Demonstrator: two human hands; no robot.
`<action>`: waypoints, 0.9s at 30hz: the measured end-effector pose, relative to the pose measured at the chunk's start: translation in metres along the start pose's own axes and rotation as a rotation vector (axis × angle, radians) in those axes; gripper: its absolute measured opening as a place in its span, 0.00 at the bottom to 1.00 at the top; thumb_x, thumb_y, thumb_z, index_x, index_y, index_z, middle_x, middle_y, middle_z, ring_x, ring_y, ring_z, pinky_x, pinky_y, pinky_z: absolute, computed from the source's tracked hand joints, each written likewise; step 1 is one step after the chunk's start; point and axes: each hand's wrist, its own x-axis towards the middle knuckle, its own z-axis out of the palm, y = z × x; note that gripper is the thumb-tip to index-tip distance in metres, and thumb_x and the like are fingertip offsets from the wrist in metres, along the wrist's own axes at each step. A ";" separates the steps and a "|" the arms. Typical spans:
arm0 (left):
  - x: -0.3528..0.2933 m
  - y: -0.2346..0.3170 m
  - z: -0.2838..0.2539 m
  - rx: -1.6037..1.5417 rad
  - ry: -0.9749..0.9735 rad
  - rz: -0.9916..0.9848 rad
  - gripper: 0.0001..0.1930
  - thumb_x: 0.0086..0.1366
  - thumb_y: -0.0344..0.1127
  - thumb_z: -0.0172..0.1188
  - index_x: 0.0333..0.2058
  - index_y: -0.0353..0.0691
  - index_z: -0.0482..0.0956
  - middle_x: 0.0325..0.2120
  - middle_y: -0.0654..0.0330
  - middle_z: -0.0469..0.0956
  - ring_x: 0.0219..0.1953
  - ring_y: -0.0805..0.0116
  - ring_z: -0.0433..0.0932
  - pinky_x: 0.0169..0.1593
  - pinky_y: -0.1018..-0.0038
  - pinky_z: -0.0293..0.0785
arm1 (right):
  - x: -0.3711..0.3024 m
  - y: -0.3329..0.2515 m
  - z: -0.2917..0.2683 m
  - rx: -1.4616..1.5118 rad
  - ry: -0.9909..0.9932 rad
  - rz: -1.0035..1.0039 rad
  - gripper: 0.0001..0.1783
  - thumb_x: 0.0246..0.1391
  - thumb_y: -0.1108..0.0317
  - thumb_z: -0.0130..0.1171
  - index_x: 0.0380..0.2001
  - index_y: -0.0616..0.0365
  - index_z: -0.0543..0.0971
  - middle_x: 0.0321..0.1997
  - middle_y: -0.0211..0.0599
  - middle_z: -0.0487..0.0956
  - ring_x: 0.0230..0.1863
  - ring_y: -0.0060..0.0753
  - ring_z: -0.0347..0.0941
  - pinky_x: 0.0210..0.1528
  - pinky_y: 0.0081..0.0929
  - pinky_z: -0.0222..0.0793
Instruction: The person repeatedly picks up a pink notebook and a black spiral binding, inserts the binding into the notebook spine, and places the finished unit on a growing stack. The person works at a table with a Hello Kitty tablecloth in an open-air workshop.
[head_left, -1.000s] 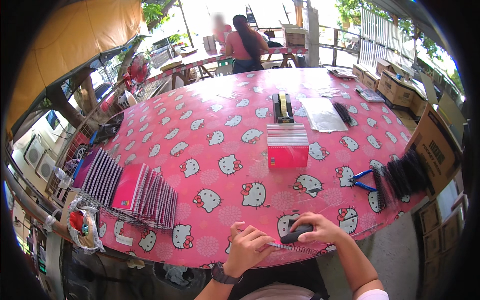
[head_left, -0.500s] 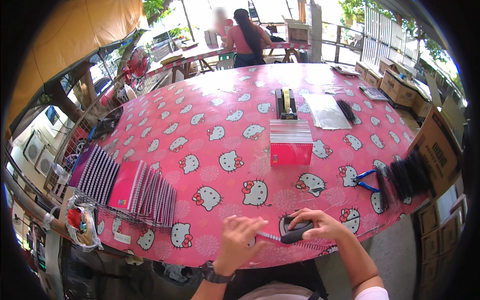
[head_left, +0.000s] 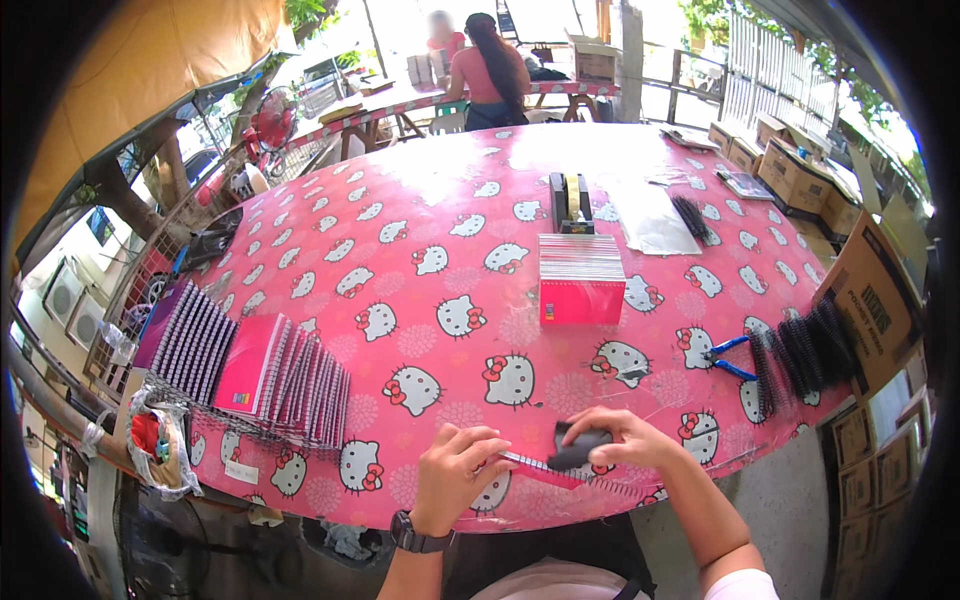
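Near the front edge of the table, my left hand [head_left: 460, 475] pinches the left end of a small pink notebook [head_left: 552, 477], tilted so its edge with binding holes shows. A black wire coil [head_left: 618, 488] trails from the right end of that edge. My right hand [head_left: 628, 440] is closed round a dark, rounded hand-held object [head_left: 580, 447] whose kind I cannot make out; it sits against or just over the notebook's bound edge. Ahead of my hands stands a stack of pink notebooks [head_left: 582, 302].
Spiral-bound notebooks [head_left: 285, 380] stand in rows at left. Blue-handled pliers [head_left: 733, 358] and black coils [head_left: 815, 345] lie at right beside a cardboard box [head_left: 872, 300]. Farther back are a tape dispenser [head_left: 572, 205] and a clear plastic sheet [head_left: 655, 222]. Two people are at a far table.
My left hand has gone from spread, blurred fingers to a pinch on the notebook's end. The dark object in my right hand has tipped and shifted slightly left and up.
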 end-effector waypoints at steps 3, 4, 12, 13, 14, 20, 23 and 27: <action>-0.003 -0.010 0.003 -0.126 -0.032 0.005 0.13 0.46 0.36 0.71 0.33 0.46 0.83 0.31 0.66 0.81 0.30 0.67 0.75 0.32 0.73 0.75 | 0.000 -0.006 0.015 0.263 -0.058 -0.025 0.25 0.44 0.49 0.68 0.40 0.56 0.82 0.38 0.37 0.77 0.49 0.34 0.68 0.51 0.32 0.63; -0.003 -0.010 0.002 -0.141 -0.035 -0.004 0.13 0.46 0.35 0.71 0.33 0.46 0.83 0.30 0.65 0.81 0.30 0.66 0.75 0.32 0.73 0.75 | 0.002 -0.005 0.012 0.077 -0.008 -0.021 0.25 0.45 0.49 0.67 0.41 0.56 0.81 0.39 0.38 0.77 0.49 0.34 0.67 0.52 0.32 0.63; -0.007 -0.010 0.000 -0.172 -0.048 0.002 0.13 0.47 0.32 0.71 0.34 0.44 0.83 0.30 0.63 0.81 0.30 0.65 0.77 0.32 0.72 0.75 | 0.008 -0.010 0.016 -0.149 -0.040 -0.057 0.26 0.45 0.47 0.67 0.40 0.55 0.81 0.44 0.40 0.77 0.50 0.38 0.68 0.55 0.35 0.62; -0.007 -0.009 -0.001 -0.176 -0.048 -0.010 0.14 0.47 0.31 0.71 0.35 0.44 0.83 0.30 0.63 0.81 0.30 0.66 0.77 0.32 0.73 0.75 | 0.010 -0.005 0.011 -0.155 -0.024 -0.035 0.26 0.45 0.47 0.67 0.41 0.55 0.81 0.45 0.40 0.77 0.51 0.38 0.68 0.56 0.36 0.61; -0.009 -0.008 -0.001 -0.182 -0.048 -0.021 0.15 0.47 0.30 0.71 0.36 0.44 0.82 0.31 0.63 0.81 0.30 0.67 0.77 0.32 0.74 0.75 | 0.012 -0.003 0.008 -0.160 -0.008 -0.012 0.26 0.45 0.47 0.67 0.41 0.55 0.81 0.45 0.41 0.77 0.51 0.38 0.68 0.56 0.36 0.61; -0.014 -0.003 -0.003 -0.299 -0.091 -0.229 0.26 0.48 0.25 0.69 0.49 0.44 0.77 0.30 0.64 0.82 0.28 0.72 0.77 0.30 0.77 0.75 | 0.015 -0.013 0.013 -0.081 0.010 0.030 0.26 0.45 0.46 0.67 0.41 0.55 0.81 0.47 0.42 0.77 0.55 0.40 0.67 0.56 0.37 0.61; -0.012 -0.005 -0.001 -0.310 -0.087 -0.185 0.29 0.49 0.23 0.69 0.52 0.44 0.75 0.30 0.63 0.81 0.25 0.73 0.77 0.29 0.77 0.76 | 0.012 -0.007 0.016 0.093 -0.029 -0.075 0.26 0.46 0.46 0.66 0.41 0.55 0.81 0.44 0.42 0.77 0.52 0.39 0.68 0.54 0.36 0.62; -0.010 -0.004 -0.002 -0.325 -0.130 -0.203 0.29 0.49 0.22 0.68 0.52 0.43 0.74 0.31 0.62 0.81 0.24 0.74 0.77 0.30 0.77 0.76 | 0.025 -0.001 0.015 -0.148 -0.058 0.099 0.28 0.48 0.45 0.65 0.44 0.56 0.80 0.47 0.41 0.76 0.52 0.37 0.67 0.58 0.34 0.59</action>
